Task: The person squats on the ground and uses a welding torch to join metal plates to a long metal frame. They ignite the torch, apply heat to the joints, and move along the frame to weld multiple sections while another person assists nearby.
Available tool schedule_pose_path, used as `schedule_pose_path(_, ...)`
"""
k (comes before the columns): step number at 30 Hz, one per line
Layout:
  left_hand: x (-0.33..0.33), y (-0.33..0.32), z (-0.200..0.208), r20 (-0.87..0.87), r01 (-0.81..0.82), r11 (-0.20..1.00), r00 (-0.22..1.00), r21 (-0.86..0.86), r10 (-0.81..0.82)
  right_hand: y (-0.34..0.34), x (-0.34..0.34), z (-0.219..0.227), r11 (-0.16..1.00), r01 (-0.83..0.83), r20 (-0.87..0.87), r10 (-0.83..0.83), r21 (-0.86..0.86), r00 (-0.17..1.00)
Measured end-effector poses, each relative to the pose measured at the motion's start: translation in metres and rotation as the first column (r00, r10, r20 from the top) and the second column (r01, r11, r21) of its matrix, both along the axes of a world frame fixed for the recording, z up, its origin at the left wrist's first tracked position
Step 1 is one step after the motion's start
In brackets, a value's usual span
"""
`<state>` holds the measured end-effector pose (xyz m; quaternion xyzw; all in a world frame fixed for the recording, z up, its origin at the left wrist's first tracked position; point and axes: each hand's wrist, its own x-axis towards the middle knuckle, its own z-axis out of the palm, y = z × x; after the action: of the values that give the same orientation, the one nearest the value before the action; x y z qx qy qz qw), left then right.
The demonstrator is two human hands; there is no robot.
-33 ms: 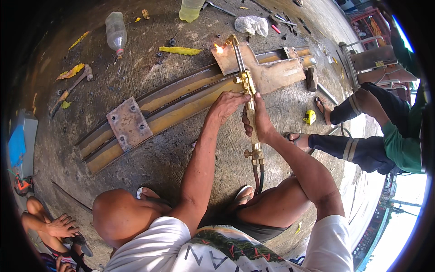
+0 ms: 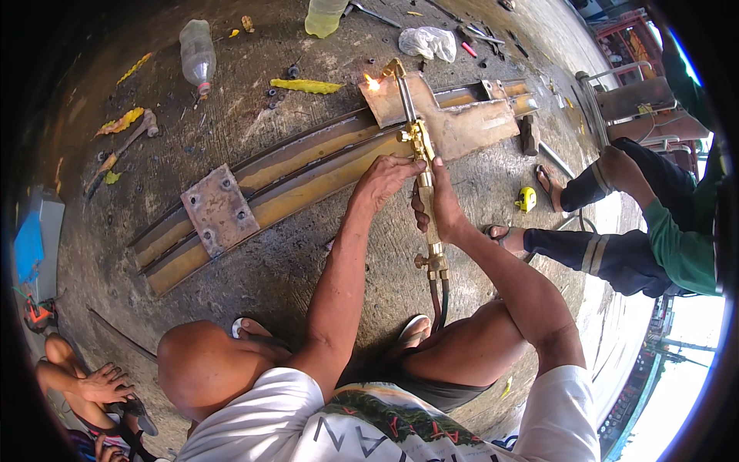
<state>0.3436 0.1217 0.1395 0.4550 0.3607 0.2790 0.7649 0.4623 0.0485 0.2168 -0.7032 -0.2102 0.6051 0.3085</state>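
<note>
Above steel plate point(image 2: 477, 127), right hand point(image 2: 444, 204) curled round torch point(image 2: 420, 140), left hand point(image 2: 382, 183) pinched its side; slack grip, seemingly, could have swung flame point(image 2: 372, 82) toward yellow leaf point(image 2: 306, 86).

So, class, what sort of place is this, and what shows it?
Probably an outdoor metalworking yard: a lit, brass-coloured metal torch, long rust-brown metal beams, and stained grey concrete ground.

Probably a metal workshop point(image 2: 289, 250): torch point(image 2: 419, 141), steel beams point(image 2: 302, 192).
</note>
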Motion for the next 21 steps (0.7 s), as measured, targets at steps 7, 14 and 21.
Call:
schedule_pose_path(7, 0.0007, 0.0052, 0.0026, -0.030, -0.014, 1.000, 0.999, 0.024, 0.015, 0.0062, 0.0015, -0.0012, 1.000, 0.011, -0.006, -0.012, -0.017, 1.000)
schedule_pose_path(14, -0.0002, 0.0059, 0.0042, -0.060, -0.006, 1.000, 0.998, 0.026, 0.007, 0.0069, 0.0024, -0.0025, 1.000, 0.012, -0.010, -0.012, -0.016, 1.000)
schedule_pose_path(21, 0.0016, 0.0059, -0.0016, -0.043, -0.022, 0.998, 0.999, 0.060, 0.024, 0.0077, 0.0022, -0.0021, 1.000, 0.026, -0.034, -0.026, -0.010, 0.999)
